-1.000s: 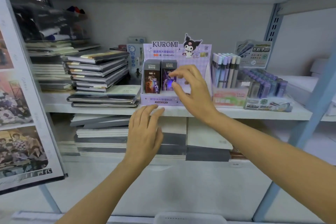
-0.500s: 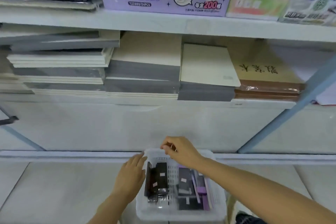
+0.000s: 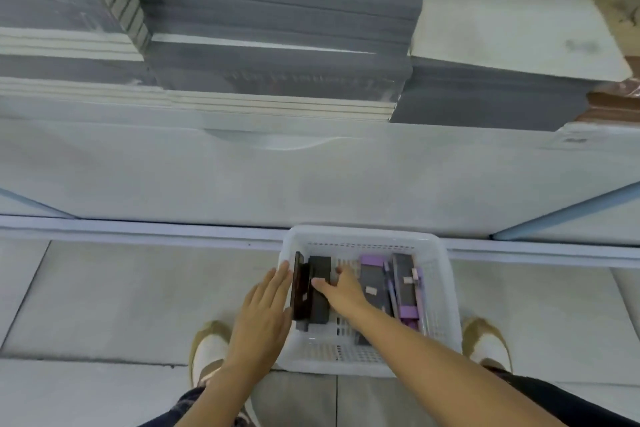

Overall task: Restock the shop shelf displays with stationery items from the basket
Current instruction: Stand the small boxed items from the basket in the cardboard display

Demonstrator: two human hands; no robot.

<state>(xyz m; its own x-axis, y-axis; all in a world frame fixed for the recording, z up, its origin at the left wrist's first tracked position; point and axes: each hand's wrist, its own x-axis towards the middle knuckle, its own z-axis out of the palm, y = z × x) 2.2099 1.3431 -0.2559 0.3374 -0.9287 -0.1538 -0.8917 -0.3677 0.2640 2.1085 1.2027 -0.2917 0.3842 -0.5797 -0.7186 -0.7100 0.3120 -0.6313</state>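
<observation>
Reaching into the white perforated plastic basket (image 3: 360,234) on the pale floor tiles (image 3: 138,295), my right hand (image 3: 346,291) is over the slim rectangular black box (image 3: 320,305). The thumb (image 3: 317,282) lies across its top face and the fingers (image 3: 341,270) curl down at its right edge, so I read this as a pinch closing on it. My left hand (image 3: 263,315) is flat, with its fingers (image 3: 280,277) straight and together. It presses on the basket's left wall, just beside a thin dark brown packet (image 3: 298,288) standing on its long edge against the black box. To do this well I would keep the left palm bracing that wall so the light basket does not skate on the smooth tile. Then I would lift the box straight up, because a sideways drag could tip the upright packet. The box looks matt and hard-cornered, probably card, so a firm grip across its width should hold. To its right lie grey packs with glossy purple ends (image 3: 372,282), each with a small pale label, and they look slicker. The basket's slotted floor could catch a corner. Above, the lower shelf carries square-edged stacks of grey and cream paper pads (image 3: 277,10), some wrapped in film.
</observation>
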